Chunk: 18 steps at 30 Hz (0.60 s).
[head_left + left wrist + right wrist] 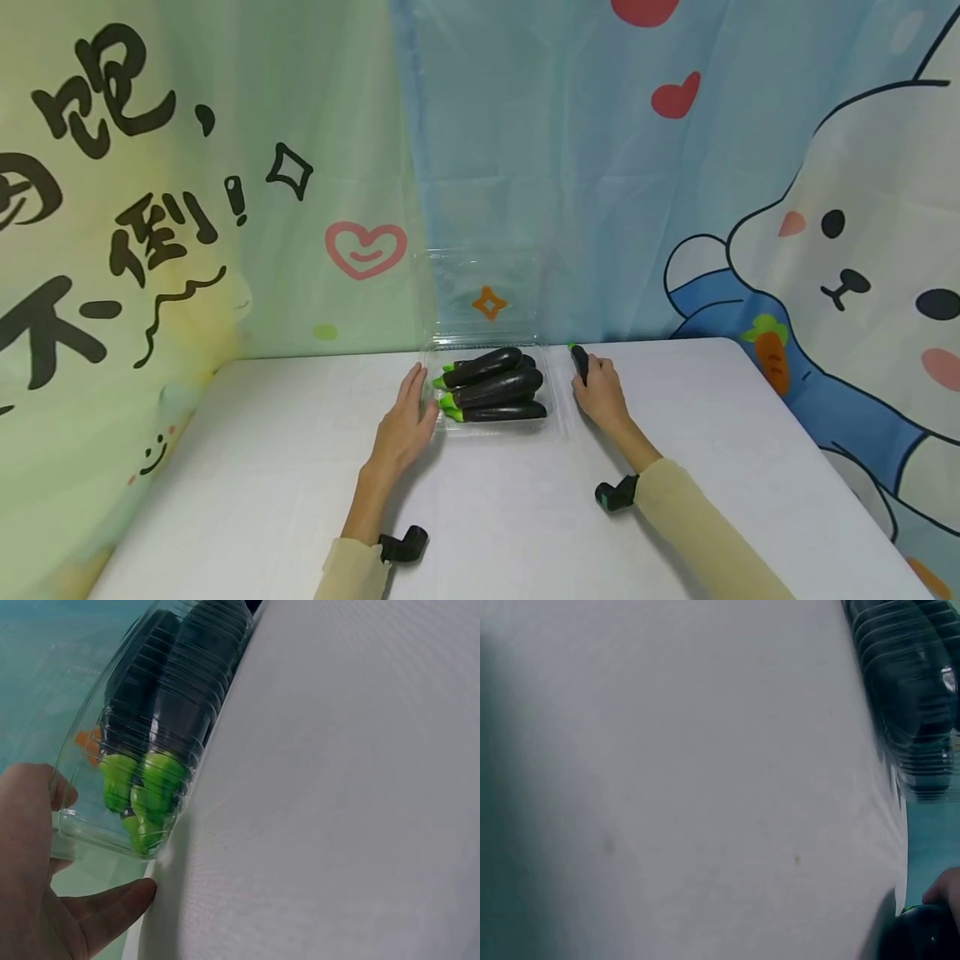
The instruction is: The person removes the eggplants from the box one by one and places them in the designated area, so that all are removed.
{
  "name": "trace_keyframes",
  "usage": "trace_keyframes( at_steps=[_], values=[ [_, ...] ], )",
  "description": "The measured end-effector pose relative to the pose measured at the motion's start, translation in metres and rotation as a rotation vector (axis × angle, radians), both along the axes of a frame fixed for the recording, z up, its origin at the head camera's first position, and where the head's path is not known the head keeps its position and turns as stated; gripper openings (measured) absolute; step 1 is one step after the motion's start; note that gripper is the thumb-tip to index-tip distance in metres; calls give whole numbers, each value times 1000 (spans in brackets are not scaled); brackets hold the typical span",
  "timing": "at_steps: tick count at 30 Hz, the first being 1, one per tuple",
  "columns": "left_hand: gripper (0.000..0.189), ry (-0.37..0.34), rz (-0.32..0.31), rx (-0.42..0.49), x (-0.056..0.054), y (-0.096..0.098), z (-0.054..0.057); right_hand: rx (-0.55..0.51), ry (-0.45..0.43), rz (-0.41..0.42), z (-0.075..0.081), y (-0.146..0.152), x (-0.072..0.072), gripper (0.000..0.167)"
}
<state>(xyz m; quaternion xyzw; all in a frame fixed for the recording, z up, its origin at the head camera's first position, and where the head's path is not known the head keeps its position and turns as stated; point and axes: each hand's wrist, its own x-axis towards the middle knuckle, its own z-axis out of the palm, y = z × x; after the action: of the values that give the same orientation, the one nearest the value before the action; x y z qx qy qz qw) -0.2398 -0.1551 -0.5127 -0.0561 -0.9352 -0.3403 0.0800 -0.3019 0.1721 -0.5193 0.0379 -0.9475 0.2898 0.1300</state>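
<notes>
A clear plastic box (552, 414) with its lid raised at the back stands on the table and holds several dark eggplants (501, 387), green stem ends to the left. My left hand (405, 429) rests along the box's left side, fingers extended. In the left wrist view, its fingertips (64, 793) are at the box's end wall, and the thumb is low beside the table. To the right of the box, my right hand (602, 393) grips another eggplant (579, 359), its green end pointing away from me. The right wrist view shows only part of this eggplant (921, 934) and a finger.
A white cloth covers the table (480, 517). Behind its far edge hangs a printed curtain (480, 125), close behind the raised clear lid (483, 287). A black wrist camera (403, 545) sits on the left wrist and another (617, 493) on the right.
</notes>
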Motion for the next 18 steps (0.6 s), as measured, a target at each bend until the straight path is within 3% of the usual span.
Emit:
trace_keyframes(
  at_steps=[9, 18],
  values=[
    [60, 3, -5, -9, 0, 0, 1, 0, -71, 27, 0, 0, -2, 56],
    [60, 5, -1, -5, 0, 0, 1, -68, -236, 17, 9, 4, -3, 63]
  ],
)
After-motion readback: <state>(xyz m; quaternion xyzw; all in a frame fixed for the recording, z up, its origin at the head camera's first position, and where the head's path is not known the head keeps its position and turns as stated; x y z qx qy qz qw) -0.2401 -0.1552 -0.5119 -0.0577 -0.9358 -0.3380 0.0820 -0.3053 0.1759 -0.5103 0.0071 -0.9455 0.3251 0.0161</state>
